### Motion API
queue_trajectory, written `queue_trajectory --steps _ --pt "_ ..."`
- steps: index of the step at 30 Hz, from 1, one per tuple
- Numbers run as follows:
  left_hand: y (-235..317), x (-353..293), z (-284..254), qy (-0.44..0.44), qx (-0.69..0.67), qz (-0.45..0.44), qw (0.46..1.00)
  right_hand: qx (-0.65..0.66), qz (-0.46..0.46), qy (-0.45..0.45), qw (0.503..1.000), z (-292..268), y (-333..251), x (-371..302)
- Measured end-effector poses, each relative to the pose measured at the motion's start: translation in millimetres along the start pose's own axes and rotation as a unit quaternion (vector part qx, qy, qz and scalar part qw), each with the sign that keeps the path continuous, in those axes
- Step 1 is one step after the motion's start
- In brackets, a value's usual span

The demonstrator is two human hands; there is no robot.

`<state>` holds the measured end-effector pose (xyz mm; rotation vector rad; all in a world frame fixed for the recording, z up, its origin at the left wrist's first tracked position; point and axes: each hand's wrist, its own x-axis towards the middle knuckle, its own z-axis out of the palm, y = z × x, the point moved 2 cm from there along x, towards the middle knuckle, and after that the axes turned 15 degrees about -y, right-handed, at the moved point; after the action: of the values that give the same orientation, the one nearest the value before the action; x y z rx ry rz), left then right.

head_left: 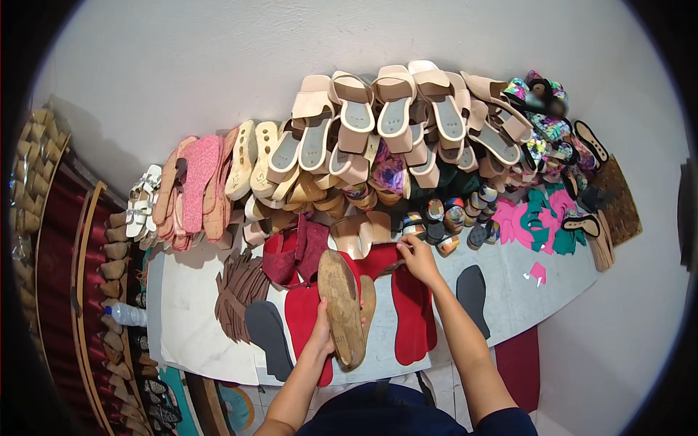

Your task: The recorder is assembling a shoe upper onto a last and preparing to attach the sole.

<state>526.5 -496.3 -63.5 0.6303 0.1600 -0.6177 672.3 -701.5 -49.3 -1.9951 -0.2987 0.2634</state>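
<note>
My left hand [322, 330] grips a worn wooden shoe last [340, 301], held upright with its toe end away from me. A tan sole-shaped piece [369, 291] shows behind its right side. From the far end of the last, a red upper strap [379, 260] stretches to the right. My right hand [416, 256] pinches the outer end of this strap between closed fingers. Below the hands lie red insoles [413, 316], one set right of the last and another red insole [299, 312] partly behind my left hand. Dark red uppers [280, 261] sit just left of the strap.
Grey soles [265, 338] flank the red insoles. A fan of brown strips [243, 294] lies left on the table [185, 312]. Beige heeled sandals [356, 112] pile high against the wall. Pink and green scraps [523, 225] are at right; a plastic bottle [127, 315] stands left.
</note>
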Motion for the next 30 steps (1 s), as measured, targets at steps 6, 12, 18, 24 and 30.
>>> queue_trajectory --steps 6,12,18,24,30 --pt "1 -1 16 -0.037 -0.01 -0.019 0.999 0.061 -0.076 0.186 0.978 -31 -40 -5" --pt "-16 5 17 -0.051 -0.018 -0.02 0.998 0.024 -0.063 0.314 0.947 -67 -35 -35" --pt "-28 9 31 -0.041 -0.018 -0.013 0.999 -0.313 -0.206 0.339 0.863 -59 -55 -101" --pt "-48 22 48 -0.048 0.012 -0.018 0.999 -0.299 -0.084 0.096 0.945 5 0 -159" --pt "-62 23 69 -0.072 0.0 -0.017 0.997 -0.154 -0.072 -0.061 0.984 -26 26 -158"
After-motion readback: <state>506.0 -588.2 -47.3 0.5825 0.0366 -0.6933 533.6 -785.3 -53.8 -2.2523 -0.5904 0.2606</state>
